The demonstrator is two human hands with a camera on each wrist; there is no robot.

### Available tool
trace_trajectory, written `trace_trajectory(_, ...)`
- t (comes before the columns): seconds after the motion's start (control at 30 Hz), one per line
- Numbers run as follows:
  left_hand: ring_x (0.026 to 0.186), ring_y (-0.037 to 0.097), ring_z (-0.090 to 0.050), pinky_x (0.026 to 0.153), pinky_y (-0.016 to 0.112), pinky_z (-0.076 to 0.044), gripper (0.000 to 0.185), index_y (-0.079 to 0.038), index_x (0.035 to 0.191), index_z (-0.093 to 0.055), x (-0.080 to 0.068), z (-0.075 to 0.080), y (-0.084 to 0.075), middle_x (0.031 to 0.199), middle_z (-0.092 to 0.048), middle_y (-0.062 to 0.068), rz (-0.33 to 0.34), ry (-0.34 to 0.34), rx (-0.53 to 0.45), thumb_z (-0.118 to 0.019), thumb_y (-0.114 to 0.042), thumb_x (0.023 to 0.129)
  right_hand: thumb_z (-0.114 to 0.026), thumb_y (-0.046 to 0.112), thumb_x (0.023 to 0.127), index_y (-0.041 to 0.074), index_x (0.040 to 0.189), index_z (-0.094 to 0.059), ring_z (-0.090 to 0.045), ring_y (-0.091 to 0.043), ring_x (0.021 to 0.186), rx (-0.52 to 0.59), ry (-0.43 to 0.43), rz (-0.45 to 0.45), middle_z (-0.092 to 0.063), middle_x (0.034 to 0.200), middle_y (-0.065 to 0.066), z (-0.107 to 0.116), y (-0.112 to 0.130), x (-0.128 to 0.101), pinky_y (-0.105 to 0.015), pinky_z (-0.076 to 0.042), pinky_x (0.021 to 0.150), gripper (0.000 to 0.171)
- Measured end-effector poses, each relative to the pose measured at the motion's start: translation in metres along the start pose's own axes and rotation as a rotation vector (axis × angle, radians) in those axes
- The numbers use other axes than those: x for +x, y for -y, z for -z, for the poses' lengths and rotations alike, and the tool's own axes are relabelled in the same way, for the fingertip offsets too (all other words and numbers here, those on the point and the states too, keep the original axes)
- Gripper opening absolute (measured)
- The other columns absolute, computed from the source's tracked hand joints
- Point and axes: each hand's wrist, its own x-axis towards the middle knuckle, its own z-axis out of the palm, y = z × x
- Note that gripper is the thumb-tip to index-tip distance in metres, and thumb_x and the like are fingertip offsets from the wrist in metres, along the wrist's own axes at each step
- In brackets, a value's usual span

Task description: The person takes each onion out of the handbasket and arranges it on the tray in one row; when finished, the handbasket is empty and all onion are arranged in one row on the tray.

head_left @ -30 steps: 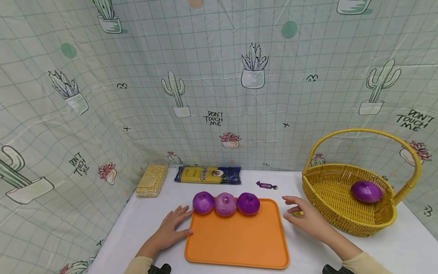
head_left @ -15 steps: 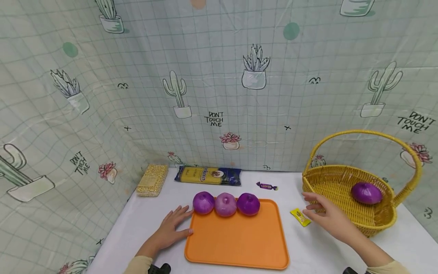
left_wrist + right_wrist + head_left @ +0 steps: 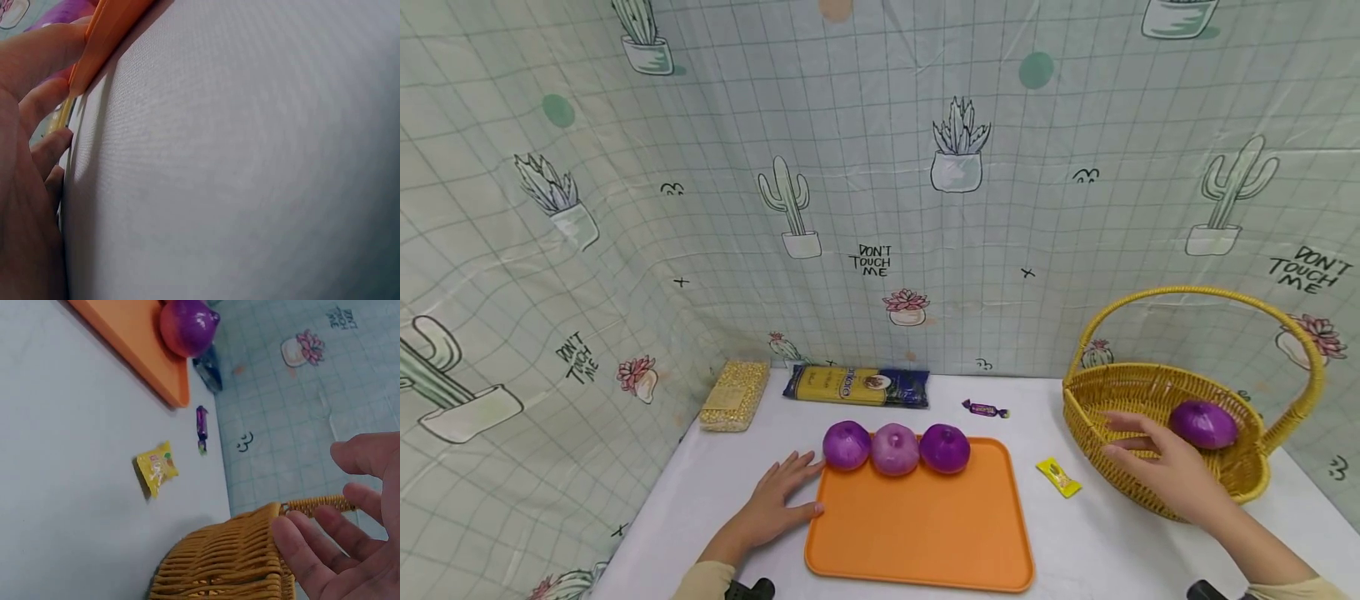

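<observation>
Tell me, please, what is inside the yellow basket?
Inside the wicker basket lies one purple onion, toward its far right side. The right hand, fingers spread, reaches over the near rim and covers part of the basket floor, so that part cannot be seen.

My white table (image 3: 1097, 550) carries an orange tray (image 3: 925, 533), a wicker basket (image 3: 1157, 492) to its right, a yellow sachet (image 3: 1058, 477) between them, a purple candy (image 3: 985, 407), a pasta packet (image 3: 856, 384) and a grain bag (image 3: 735, 394) at the back. My left hand (image 3: 775, 502) rests flat on it.

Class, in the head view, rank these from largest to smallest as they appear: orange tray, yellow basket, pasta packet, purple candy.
1. yellow basket and orange tray: similar in extent, too close to rank.
2. pasta packet.
3. purple candy.
</observation>
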Motion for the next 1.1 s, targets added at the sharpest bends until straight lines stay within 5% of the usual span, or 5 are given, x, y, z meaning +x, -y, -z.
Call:
trace_trajectory(0.13, 0.152, 0.047, -0.017, 0.120, 0.068, -0.002, 0.069, -0.010, 0.150, -0.052, 0.000, -0.001, 0.000, 0.161, -0.037, 0.019, -0.003, 0.007, -0.008, -0.072, -0.044, 0.093, -0.062, 0.036, 0.103, 0.003, 0.149, -0.044, -0.059, -0.048, 0.117, 0.004, 0.008, -0.039, -0.053, 0.139, -0.029, 0.008, -0.009, -0.002, -0.036, -0.062, 0.075, 0.059)
trace_trajectory(0.4, 0.151, 0.048, -0.018, 0.119, 0.069, -0.002, 0.068, -0.010, 0.150, -0.052, -0.002, -0.001, 0.001, 0.160, -0.037, 0.021, -0.012, 0.002, 0.001, -0.072, -0.043, 0.093, -0.058, 0.044, 0.103, -0.002, 0.149, -0.041, -0.054, -0.052, 0.120, -0.047, 0.003, -0.074, -0.050, 0.141, -0.033, 0.018, -0.029, 0.002, -0.050, -0.060, 0.079, 0.067)
trace_trajectory(0.7, 0.150, 0.049, -0.020, 0.119, 0.069, -0.006, 0.068, -0.010, 0.148, -0.054, -0.003, -0.001, -0.001, 0.158, -0.040, 0.021, -0.015, -0.023, -0.005, -0.073, -0.043, 0.091, -0.059, 0.035, 0.104, -0.009, 0.146, -0.043, -0.049, -0.060, 0.118, -0.146, -0.030, -0.048, -0.048, 0.137, -0.041, 0.029, -0.054, 0.007, -0.070, -0.047, 0.090, 0.063)
trace_trajectory(0.93, 0.151, 0.049, -0.018, 0.119, 0.069, -0.003, 0.069, -0.010, 0.148, -0.053, -0.001, -0.001, 0.000, 0.159, -0.038, 0.021, -0.017, -0.013, -0.015, -0.073, -0.044, 0.092, -0.058, 0.038, 0.104, -0.011, 0.149, -0.034, -0.029, -0.072, 0.123, -0.218, -0.080, -0.100, -0.030, 0.141, -0.050, 0.038, -0.072, 0.009, -0.084, -0.033, 0.088, 0.071)
trace_trajectory(1.1, 0.152, 0.047, -0.016, 0.119, 0.069, 0.000, 0.070, -0.010, 0.149, -0.052, 0.001, -0.001, 0.001, 0.160, -0.037, 0.020, -0.012, -0.001, -0.020, -0.073, -0.045, 0.092, -0.061, 0.032, 0.103, -0.011, 0.150, -0.032, -0.030, -0.072, 0.120, -0.274, -0.153, -0.124, -0.028, 0.139, -0.051, 0.041, -0.079, 0.013, -0.085, -0.035, 0.085, 0.069)
